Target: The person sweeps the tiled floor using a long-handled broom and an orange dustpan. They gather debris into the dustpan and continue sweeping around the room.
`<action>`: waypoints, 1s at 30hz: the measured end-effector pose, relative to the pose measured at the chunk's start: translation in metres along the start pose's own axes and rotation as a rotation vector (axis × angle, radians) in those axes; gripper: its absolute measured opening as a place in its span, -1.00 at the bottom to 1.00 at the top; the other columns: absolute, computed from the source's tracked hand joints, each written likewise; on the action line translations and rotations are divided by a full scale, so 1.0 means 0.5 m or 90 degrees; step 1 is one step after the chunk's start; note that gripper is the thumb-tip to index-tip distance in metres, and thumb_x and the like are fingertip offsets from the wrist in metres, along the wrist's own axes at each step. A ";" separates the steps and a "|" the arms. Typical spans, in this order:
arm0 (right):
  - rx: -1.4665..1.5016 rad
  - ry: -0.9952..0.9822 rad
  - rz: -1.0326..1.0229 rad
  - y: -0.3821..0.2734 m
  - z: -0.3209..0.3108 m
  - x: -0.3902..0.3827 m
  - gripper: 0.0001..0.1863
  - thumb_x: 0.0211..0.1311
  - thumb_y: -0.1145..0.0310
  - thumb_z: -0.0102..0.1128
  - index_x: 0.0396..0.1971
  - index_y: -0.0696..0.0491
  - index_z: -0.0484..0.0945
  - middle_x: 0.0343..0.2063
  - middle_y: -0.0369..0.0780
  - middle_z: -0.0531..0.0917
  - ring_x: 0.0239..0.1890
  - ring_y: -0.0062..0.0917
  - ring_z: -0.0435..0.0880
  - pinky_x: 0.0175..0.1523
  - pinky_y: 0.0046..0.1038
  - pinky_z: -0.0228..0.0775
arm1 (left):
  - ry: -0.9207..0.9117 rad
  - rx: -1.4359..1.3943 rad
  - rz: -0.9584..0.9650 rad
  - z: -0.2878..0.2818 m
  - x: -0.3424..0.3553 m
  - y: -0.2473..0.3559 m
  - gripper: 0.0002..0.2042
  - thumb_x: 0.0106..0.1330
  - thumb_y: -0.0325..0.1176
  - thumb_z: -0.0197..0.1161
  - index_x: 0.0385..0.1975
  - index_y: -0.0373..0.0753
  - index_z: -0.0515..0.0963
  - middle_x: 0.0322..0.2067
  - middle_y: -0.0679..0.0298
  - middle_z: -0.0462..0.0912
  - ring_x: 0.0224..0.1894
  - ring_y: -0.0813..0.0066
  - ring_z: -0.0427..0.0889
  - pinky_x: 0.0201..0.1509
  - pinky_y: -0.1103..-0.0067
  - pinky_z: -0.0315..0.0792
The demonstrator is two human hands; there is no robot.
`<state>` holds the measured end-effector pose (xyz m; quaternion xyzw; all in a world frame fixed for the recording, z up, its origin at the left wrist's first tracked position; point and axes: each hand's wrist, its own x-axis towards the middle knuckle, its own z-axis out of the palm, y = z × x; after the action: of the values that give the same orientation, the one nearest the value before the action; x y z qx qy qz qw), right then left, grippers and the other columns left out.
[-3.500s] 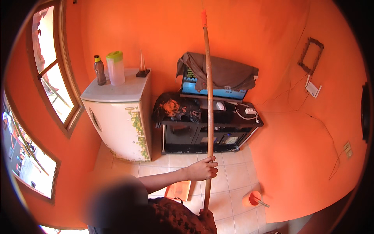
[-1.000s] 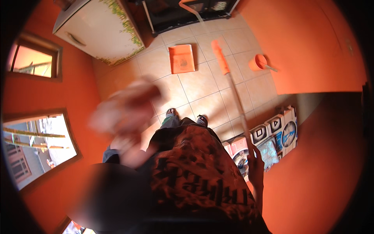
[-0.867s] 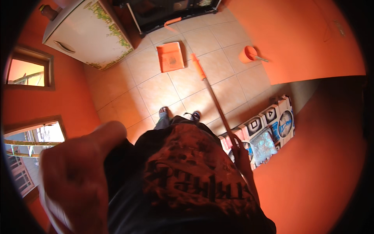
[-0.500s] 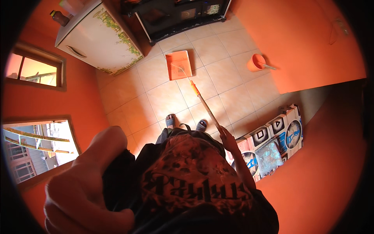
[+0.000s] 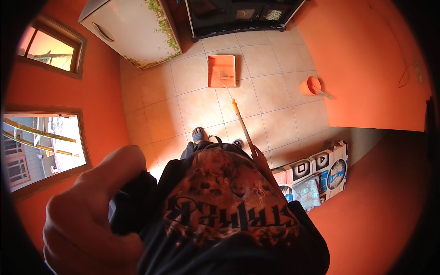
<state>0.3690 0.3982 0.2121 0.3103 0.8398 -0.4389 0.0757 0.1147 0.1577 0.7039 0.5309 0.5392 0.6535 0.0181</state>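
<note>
My right hand point(image 5: 259, 160) is closed round the wooden pole of a paint roller point(image 5: 244, 128). An orange grip joins the pole to a thin bent wire, which reaches into an orange paint tray point(image 5: 212, 73) on the floor. The roller head is hard to make out against the tray. Large and close at the lower left, my left hand point(image 5: 87, 233) is raised with its arm bent. Its fingers curl in, partly cut off by the lower edge; whatever they hold is out of sight.
An orange bucket point(image 5: 308, 87) with a stick-like handle stands by the right wall. A white refrigerator point(image 5: 130, 34) and a black cabinet point(image 5: 238, 20) are at the back. At right lies a patterned box-like piece point(image 5: 300, 170) with a plastic packet point(image 5: 306, 191) on it. Windows point(image 5: 46, 149) open the left wall.
My view has shifted, so the tray sits further right in it. The roller's wire end now lies at the tray's near part. Both hands keep their hold.
</note>
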 end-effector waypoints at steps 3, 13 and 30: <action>0.031 -0.137 0.151 -0.116 -0.041 0.031 -0.47 0.28 0.23 -0.09 0.25 0.01 0.21 -0.03 0.03 0.52 0.01 -0.13 0.52 0.07 -0.25 0.35 | 0.005 -0.020 0.142 -0.068 -0.038 -0.075 -0.79 0.20 -0.12 0.16 -0.52 -0.08 0.40 -0.68 0.40 0.34 -0.72 0.55 0.30 -0.65 0.61 0.26; -0.028 -0.069 0.099 -0.064 0.110 0.152 -0.43 0.31 0.16 -0.15 0.28 0.04 0.13 0.07 0.03 0.44 0.09 -0.12 0.44 0.12 -0.23 0.30 | 0.238 -0.112 -0.674 -0.217 -0.318 -0.498 -0.78 0.31 -0.33 0.02 -0.10 -0.24 0.42 -0.68 0.47 0.21 -0.68 0.75 0.17 -0.60 0.76 0.18; 0.166 -0.142 0.304 -0.163 0.126 0.428 -0.53 0.40 0.29 -0.20 0.26 -0.30 0.04 -0.78 -0.35 0.26 -0.83 -0.65 0.21 -0.77 -0.57 0.10 | 0.279 0.029 -1.143 -0.204 -1.043 -0.663 -0.74 0.20 -0.23 0.11 -0.27 -0.30 0.48 -0.69 0.31 0.40 -0.73 0.57 0.38 -0.70 0.61 0.32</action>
<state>0.1418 0.4115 0.1447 0.4563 0.6660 -0.5442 0.2280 0.0873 -0.0847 0.1268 -0.2217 0.7528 0.4692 0.4050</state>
